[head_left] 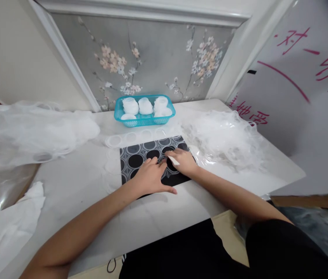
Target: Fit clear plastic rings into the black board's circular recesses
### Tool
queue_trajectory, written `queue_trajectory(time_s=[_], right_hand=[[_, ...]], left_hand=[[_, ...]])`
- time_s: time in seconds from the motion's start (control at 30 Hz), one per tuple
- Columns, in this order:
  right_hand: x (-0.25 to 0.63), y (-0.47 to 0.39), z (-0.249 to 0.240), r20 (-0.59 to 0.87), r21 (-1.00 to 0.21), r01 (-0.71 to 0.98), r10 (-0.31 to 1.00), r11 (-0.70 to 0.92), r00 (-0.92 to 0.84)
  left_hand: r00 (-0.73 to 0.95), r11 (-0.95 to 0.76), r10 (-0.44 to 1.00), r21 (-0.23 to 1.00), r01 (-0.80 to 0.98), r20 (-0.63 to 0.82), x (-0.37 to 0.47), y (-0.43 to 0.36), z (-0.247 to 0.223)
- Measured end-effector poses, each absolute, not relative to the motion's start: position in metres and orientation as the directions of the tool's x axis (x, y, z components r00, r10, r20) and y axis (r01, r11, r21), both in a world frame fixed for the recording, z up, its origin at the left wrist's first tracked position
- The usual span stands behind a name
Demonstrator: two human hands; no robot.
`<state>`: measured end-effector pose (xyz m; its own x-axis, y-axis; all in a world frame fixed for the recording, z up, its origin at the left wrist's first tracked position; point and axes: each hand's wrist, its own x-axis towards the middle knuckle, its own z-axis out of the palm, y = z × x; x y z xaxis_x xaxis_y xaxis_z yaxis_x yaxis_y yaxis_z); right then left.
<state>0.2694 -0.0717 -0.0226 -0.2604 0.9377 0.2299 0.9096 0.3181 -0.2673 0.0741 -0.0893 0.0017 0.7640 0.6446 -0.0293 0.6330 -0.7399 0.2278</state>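
A black mat lies on the white table, and over it is a translucent sheet with rows of round outlines. My left hand rests on the sheet's front part, fingers spread and thumb pointing right. Close beside it, my right hand is closed, with a small flat white piece showing between its fingers. I cannot tell exactly what that piece is. Both hands hide part of the sheet under them. Some circles look darker than others.
Behind the mat stands a blue plastic basket with several stacks of white discs. A heap of clear film scraps lies right; piled translucent sheets lie left. A strip with round holes borders the mat. A whiteboard stands right.
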Motion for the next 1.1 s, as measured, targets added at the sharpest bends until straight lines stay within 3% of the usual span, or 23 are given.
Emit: queue_trajectory(time_s=[0.07,0.13,0.17,0.3,0.47,0.77,1.1], right_hand=[[0.288,-0.048,-0.006,0.302,-0.271,0.955,0.953,0.122,-0.036],[0.31,-0.031,0.006,0.434,-0.415,0.909,0.867,-0.049,0.244],[0.319,-0.028,0.009,0.479,-0.486,0.873,0.824,-0.038,0.303],[0.329,-0.055,-0.01,0.342,-0.707,0.698,0.919,0.114,0.196],[0.316,-0.087,-0.04,0.23,-0.788,0.609,0.962,0.094,0.149],[0.319,-0.084,-0.038,0.153,-0.837,0.546,0.975,0.041,0.161],[0.319,-0.085,-0.037,0.171,-0.843,0.534,0.975,0.069,0.142]], left_hand=[[0.756,-0.725,0.652,0.241,0.645,-0.062,0.073,-0.087,0.006],[0.742,-0.706,0.664,0.249,0.662,-0.092,0.073,-0.082,0.011],[0.733,-0.696,0.674,0.251,0.672,-0.094,0.074,-0.08,0.013],[0.742,-0.728,0.67,0.231,0.646,0.036,0.091,-0.072,0.013],[0.823,-0.834,0.551,0.123,0.537,0.139,0.121,-0.074,-0.005],[0.824,-0.831,0.556,0.092,0.549,0.11,0.126,-0.072,-0.014],[0.835,-0.842,0.539,0.099,0.531,0.11,0.124,-0.07,-0.017]])
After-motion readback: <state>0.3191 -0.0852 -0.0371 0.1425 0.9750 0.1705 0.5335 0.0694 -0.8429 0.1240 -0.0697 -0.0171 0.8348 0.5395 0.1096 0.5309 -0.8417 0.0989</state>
